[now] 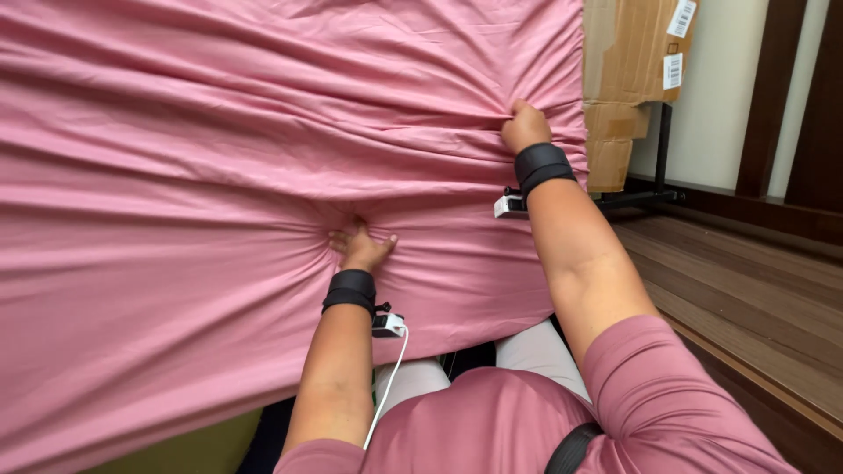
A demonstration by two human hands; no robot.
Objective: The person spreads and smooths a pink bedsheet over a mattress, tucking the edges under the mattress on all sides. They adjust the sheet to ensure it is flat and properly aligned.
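Pink sheet (219, 175) is bunched under both fists: left hand (360, 248) and right hand (525, 125) each clench a fold; pull evenly, keeping tension matched.

box (625, 53): flattened brown cardboard, upper right, leaning past the pink sheet's edge, torn lower part | labels (681, 17): two white rectangular stickers with black barcodes, on the box's right edge, one above the other | screens: none
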